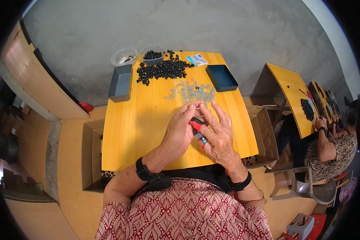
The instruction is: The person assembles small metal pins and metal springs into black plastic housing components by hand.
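My left hand and my right hand meet over the middle of the yellow table. The left fingers are pinched together near the right fingertips; whatever small piece lies between them is too hidden to name. A red-and-black handled tool with a greyish end rests in my right hand, slanting across the palm. Just beyond my fingertips, small silver screw-like pieces are spread loosely. Farther back lies a heap of small black round parts.
A grey tray stands at the left edge, a dark tray at the right. Clear tubs and a packet sit at the back. Cardboard boxes flank the table. At right, another person works at a separate table.
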The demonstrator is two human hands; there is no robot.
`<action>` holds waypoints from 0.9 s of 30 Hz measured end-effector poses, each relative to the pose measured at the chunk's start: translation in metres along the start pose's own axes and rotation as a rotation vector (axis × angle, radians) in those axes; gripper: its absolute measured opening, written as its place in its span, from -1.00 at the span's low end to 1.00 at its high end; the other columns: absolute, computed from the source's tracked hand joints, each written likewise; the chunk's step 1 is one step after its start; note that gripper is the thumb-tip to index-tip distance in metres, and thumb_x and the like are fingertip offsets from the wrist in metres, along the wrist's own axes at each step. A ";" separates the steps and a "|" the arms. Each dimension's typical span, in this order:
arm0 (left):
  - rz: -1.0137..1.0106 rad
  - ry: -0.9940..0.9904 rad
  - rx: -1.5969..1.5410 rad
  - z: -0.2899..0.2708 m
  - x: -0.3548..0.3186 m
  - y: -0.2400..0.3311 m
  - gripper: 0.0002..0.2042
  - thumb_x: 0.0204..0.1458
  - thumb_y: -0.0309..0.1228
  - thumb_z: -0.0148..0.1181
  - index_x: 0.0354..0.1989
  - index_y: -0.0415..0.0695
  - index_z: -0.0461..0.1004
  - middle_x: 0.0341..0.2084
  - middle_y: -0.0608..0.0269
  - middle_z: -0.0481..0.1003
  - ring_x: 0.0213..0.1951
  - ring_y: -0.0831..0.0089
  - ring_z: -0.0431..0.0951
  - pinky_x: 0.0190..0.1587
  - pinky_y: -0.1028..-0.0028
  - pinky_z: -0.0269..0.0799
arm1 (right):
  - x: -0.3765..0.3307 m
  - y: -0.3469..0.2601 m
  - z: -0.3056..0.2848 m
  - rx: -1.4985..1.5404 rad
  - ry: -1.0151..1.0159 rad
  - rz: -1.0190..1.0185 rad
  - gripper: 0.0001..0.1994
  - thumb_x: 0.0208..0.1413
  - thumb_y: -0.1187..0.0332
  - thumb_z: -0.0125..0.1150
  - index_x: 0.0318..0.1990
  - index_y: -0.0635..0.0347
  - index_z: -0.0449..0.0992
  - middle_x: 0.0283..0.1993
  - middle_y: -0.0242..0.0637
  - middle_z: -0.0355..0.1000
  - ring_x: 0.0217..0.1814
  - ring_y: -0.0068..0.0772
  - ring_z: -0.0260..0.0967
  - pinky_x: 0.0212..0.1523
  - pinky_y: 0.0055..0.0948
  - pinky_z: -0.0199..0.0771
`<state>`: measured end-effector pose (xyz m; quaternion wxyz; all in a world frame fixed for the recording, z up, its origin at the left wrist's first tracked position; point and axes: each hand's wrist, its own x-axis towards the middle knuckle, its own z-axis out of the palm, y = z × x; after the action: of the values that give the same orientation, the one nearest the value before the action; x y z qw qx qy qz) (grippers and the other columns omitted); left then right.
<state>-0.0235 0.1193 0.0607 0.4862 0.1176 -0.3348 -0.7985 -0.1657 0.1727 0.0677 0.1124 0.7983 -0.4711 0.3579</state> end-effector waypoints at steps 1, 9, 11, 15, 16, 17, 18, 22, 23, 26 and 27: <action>-0.013 0.001 -0.037 0.002 0.000 0.002 -0.65 0.32 -0.23 -0.14 0.09 -0.25 0.29 -0.10 0.18 0.43 -0.04 0.43 0.46 0.11 0.35 0.37 | -0.002 0.001 0.001 0.004 0.009 0.021 -0.75 -0.09 0.37 0.28 -0.18 0.05 0.63 0.35 -0.23 0.22 0.39 0.13 0.06 0.22 -0.02 0.14; -0.044 0.027 -0.007 0.004 0.002 0.005 -0.67 0.33 -0.25 -0.16 0.11 -0.20 0.30 -0.11 0.18 0.43 -0.06 0.44 0.47 0.08 0.40 0.39 | 0.004 -0.011 -0.005 0.080 -0.071 0.009 -0.79 -0.08 0.35 0.30 -0.22 0.03 0.63 0.41 -0.15 0.10 0.44 0.17 -0.06 0.25 0.05 0.08; -0.049 -0.014 0.076 0.005 0.002 0.007 -0.66 0.33 -0.24 -0.16 0.12 -0.20 0.29 -0.10 0.18 0.43 -0.06 0.44 0.47 0.06 0.43 0.40 | 0.005 -0.011 -0.007 0.043 -0.095 -0.005 -0.79 -0.07 0.33 0.31 -0.22 0.03 0.63 0.43 -0.13 0.06 0.46 0.17 -0.09 0.26 0.07 0.06; -0.034 -0.070 0.166 0.011 -0.001 0.016 -0.62 0.33 -0.23 -0.16 0.18 -0.22 0.24 -0.06 0.15 0.42 -0.02 0.41 0.47 0.06 0.44 0.40 | 0.008 -0.012 -0.006 -0.026 -0.073 0.004 -0.79 -0.05 0.31 0.31 -0.21 0.06 0.61 0.44 -0.11 0.03 0.46 0.17 -0.11 0.27 0.09 0.04; -0.035 -0.074 0.153 0.012 -0.001 0.017 -0.61 0.33 -0.23 -0.16 0.20 -0.23 0.22 -0.05 0.13 0.42 -0.01 0.40 0.47 0.07 0.43 0.39 | 0.008 -0.012 -0.006 -0.067 -0.073 0.008 -0.77 -0.04 0.31 0.31 -0.18 0.06 0.61 0.43 -0.10 0.04 0.46 0.18 -0.11 0.27 0.08 0.04; -0.035 -0.078 0.153 0.012 0.000 0.017 -0.61 0.33 -0.23 -0.16 0.20 -0.23 0.22 -0.05 0.13 0.42 -0.01 0.40 0.47 0.07 0.43 0.39 | 0.007 -0.011 -0.006 -0.069 -0.071 0.009 -0.77 -0.04 0.31 0.31 -0.18 0.06 0.61 0.43 -0.10 0.04 0.46 0.18 -0.11 0.27 0.08 0.04; -0.038 -0.051 0.080 0.011 0.001 0.016 -0.61 0.33 -0.23 -0.16 0.21 -0.23 0.20 -0.04 0.11 0.41 0.01 0.38 0.46 0.07 0.42 0.39 | 0.006 -0.011 -0.005 -0.018 -0.054 0.036 -0.74 -0.05 0.32 0.31 -0.15 0.06 0.61 0.43 -0.08 0.03 0.46 0.20 -0.11 0.27 0.07 0.05; -0.054 -0.061 -0.016 0.007 0.001 0.011 -0.60 0.33 -0.26 -0.16 0.22 -0.26 0.16 0.00 0.04 0.39 0.07 0.31 0.44 0.13 0.35 0.38 | 0.008 -0.009 -0.002 0.139 -0.034 0.078 -0.64 -0.06 0.38 0.31 -0.03 0.06 0.57 0.43 0.00 0.02 0.45 0.24 -0.10 0.27 0.04 0.09; -0.051 -0.067 -0.011 0.008 0.001 0.012 -0.60 0.33 -0.26 -0.16 0.22 -0.26 0.16 0.00 0.04 0.39 0.07 0.31 0.44 0.13 0.35 0.38 | 0.009 -0.010 -0.002 0.137 -0.027 0.075 -0.64 -0.06 0.38 0.31 -0.03 0.06 0.57 0.43 0.00 0.02 0.45 0.24 -0.10 0.27 0.04 0.09; -0.025 0.015 0.064 0.010 -0.003 0.013 -0.60 0.33 -0.27 -0.16 0.21 -0.29 0.16 0.03 0.00 0.37 0.11 0.27 0.42 0.18 0.31 0.35 | 0.005 -0.016 -0.008 0.244 -0.078 0.132 -0.63 -0.09 0.41 0.31 -0.04 0.09 0.57 0.43 0.04 0.01 0.45 0.27 -0.09 0.27 0.04 0.09; 0.010 0.037 0.051 0.009 0.000 0.014 -0.59 0.33 -0.27 -0.15 0.21 -0.30 0.16 0.04 -0.01 0.37 0.11 0.26 0.42 0.18 0.30 0.35 | 0.006 -0.017 -0.010 0.283 -0.079 0.139 -0.65 -0.10 0.42 0.31 -0.06 0.10 0.58 0.42 0.04 0.01 0.45 0.27 -0.11 0.28 0.04 0.08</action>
<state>-0.0184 0.1187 0.0759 0.4931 0.1430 -0.3467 -0.7850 -0.1549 0.1829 0.0812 -0.0451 0.7850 -0.4742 0.3961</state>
